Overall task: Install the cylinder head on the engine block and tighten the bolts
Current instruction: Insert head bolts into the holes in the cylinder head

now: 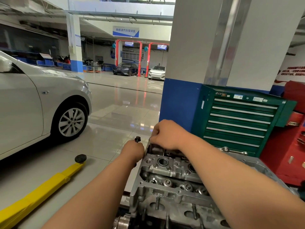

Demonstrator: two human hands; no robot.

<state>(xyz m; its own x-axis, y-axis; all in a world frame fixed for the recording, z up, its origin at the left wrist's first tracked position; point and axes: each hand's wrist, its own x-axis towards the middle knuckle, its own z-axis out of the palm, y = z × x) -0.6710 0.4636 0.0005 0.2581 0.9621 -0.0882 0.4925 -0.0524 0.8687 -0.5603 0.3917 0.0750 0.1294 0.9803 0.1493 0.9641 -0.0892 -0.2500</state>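
Observation:
The grey cylinder head [166,172] sits on the engine at the lower middle, with valve springs and round bores showing on top. My left hand [132,150] grips dark bolts [137,139] beside the head's far left corner; one flanged bolt head sticks up out of the fist. My right hand [165,135] hovers over the far end of the head, fingers curled and pinching a thin bolt [150,142] that points down into the head. My right forearm hides much of the head's right side.
A green tool cabinet [239,119] stands behind the engine, with a red cabinet [287,156] to its right. A yellow lift arm [41,190] with a black pad lies on the floor at left. A silver car [33,103] is parked at left. A spanner [234,150] lies behind the engine.

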